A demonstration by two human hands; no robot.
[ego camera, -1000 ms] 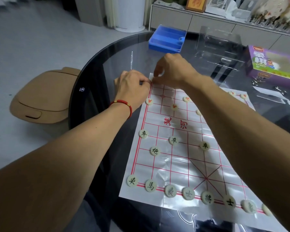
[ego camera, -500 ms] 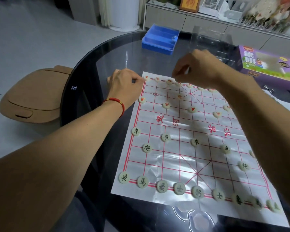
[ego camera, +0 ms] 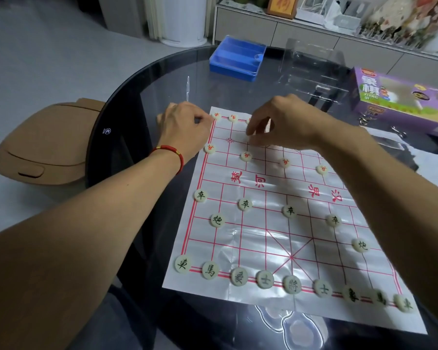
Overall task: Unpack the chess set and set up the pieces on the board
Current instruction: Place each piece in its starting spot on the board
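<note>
Glossy paper xiangqi board (ego camera: 283, 238) lies on the glass table (ego camera: 147, 102) under my hands. My left hand (ego camera: 185, 127) is curled at its far-left corner; what it holds I cannot tell. My right hand (ego camera: 286, 125) hovers beside it, fingers bent downward, grip unclear.

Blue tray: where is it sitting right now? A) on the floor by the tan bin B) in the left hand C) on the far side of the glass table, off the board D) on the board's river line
C: the blue tray rests on the dark glass table beyond the far edge of the board, and neither hand touches it.
</note>
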